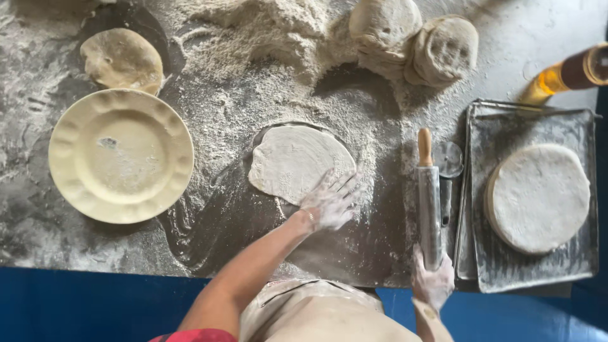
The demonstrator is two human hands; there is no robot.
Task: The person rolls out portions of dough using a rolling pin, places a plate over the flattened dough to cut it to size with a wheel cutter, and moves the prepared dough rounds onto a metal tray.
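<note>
Floured left hand (329,204) lies spread flat on the dough round (297,163) mid-desk (240,107); right hand (432,278) grips the rolling pin (429,206). Finished rounds (538,196) stack at the right edge, dough balls (411,44) wait at the far edge.

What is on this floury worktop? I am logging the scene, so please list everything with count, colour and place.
rolled dough round: one, pale white, centre of the worktop, under the left hand's fingers
rolling pin: one, metal barrel with wooden handle, right of centre, held upright on the table
plate: one, cream, scalloped rim, left
small dough disc: one, tan, above the plate
dough balls: at least two, pale, top centre-right
flour pile: one, off-white, top centre
baking tray: one, grey metal, floured, right
stacked dough rounds: one stack, pale, on the tray
bottle: one, amber liquid, top right
worktop: one, dark grey, floured
left hand: floured, flat on the dough round's edge
right hand: floured, gripping the rolling pin's lower end
</note>
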